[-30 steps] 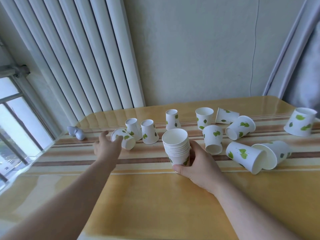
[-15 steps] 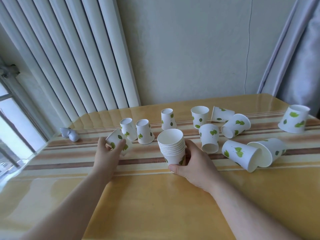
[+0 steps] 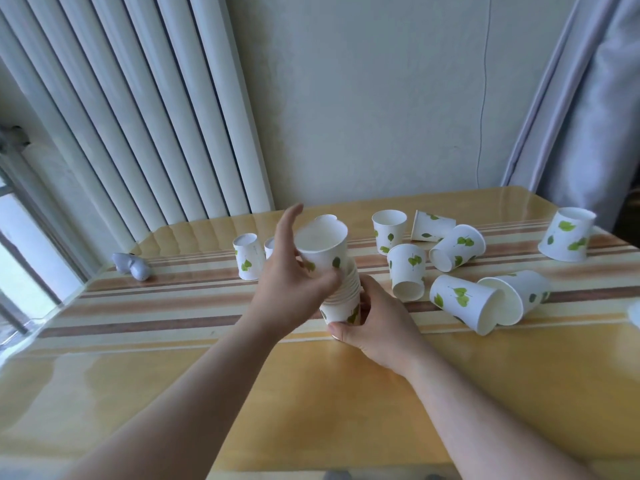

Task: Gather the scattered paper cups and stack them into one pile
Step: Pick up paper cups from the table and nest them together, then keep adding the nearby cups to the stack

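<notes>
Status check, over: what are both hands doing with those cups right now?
Left hand seating a cup onto the stack. Right hand gripping stack's base. Loose cups on table; path unobstructed.

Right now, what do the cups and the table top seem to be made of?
Cups, like the one in the left hand: cup looks like thin matte white paper with printed green leaves and a rolled rim. Table top: probably glossy laminate or glass-covered; it mirrors the window light.

Glossy yellow table (image 3: 346,410) with brown stripes, scattered leaf-print paper cups (image 3: 457,247) — upright, inverted, tipped — small grey object (image 3: 131,266)
</notes>
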